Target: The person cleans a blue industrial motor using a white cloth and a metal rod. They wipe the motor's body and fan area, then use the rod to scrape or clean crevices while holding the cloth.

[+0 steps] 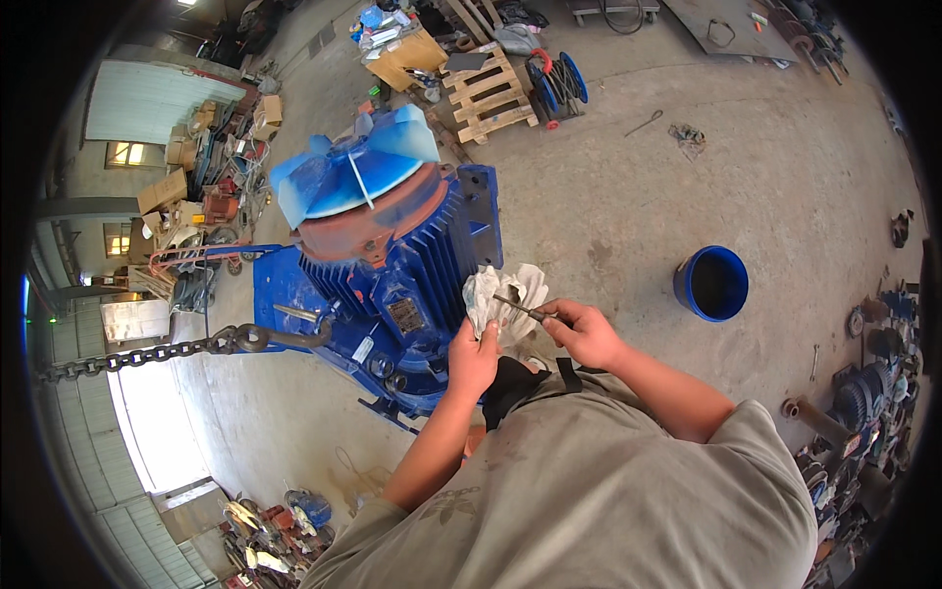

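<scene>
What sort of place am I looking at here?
Probably a mechanical workshop: a large blue finned motor with an exposed fan, a heavy lifting chain, and heaped machine parts along the right side.

**Mostly Ones**

Count one bare left hand and one bare right hand. Add one slim dark metal rod and at least one crumpled off-white cloth. Tally one finned blue motor, one dark steel chain, one round blue bucket, one slatted wooden pallet, two small lit windows.
</scene>
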The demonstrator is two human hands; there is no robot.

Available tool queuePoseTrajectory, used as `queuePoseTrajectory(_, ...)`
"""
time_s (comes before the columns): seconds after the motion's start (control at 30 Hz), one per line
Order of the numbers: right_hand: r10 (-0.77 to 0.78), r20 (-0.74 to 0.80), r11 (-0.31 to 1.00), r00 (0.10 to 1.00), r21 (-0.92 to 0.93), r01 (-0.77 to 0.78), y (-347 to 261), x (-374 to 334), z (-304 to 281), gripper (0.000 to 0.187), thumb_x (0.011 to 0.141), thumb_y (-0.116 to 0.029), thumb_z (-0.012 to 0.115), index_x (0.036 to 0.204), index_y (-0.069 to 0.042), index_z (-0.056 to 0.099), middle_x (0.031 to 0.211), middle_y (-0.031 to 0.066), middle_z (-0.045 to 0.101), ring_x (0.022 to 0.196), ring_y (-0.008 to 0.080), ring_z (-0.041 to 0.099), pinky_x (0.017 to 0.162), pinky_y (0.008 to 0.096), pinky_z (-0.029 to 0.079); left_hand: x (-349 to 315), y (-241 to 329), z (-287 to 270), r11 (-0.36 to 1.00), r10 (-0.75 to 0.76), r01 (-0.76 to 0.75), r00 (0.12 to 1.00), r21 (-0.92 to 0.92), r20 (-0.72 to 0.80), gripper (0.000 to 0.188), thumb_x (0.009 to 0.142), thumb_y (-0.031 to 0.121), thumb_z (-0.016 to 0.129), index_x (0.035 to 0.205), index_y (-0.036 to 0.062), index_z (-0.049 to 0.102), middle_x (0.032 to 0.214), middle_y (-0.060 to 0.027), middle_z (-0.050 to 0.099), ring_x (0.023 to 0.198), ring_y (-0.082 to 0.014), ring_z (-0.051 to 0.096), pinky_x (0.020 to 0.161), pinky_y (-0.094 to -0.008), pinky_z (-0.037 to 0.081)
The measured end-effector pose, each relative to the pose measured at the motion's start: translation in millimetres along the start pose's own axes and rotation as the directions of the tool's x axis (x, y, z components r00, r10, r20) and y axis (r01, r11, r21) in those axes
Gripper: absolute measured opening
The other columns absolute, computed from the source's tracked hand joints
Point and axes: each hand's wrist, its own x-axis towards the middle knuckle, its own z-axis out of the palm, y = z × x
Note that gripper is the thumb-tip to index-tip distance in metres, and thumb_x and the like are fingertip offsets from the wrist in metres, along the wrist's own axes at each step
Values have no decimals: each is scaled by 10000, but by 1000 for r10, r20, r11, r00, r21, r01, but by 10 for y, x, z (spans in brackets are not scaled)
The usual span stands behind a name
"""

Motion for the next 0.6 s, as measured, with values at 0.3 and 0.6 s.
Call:
queuePoseTrajectory(0.3,-39,-79,996,996,82,46,-95,73,486,278,1076,-242,628,1290,-66,648,733,37,642,635,105,586,613,320,488,-3,233,-25,990,137,-136,987,21,-85,310,1065,166,621,1344,31,612,1117,-100,740,873,-153,696,761,-332,557)
queuePoseTrajectory(0.6,85,-25,996,996,32,-84,-709,-108,259,288,1064,-257,609,1242,-41,677,749,47,654,691,120,613,651,331,515,46,525,13,993,80,-87,993,-77,-91,298,1101,198,554,1297,-16,621,1116,-113,723,949,-203,681,868,-371,551)
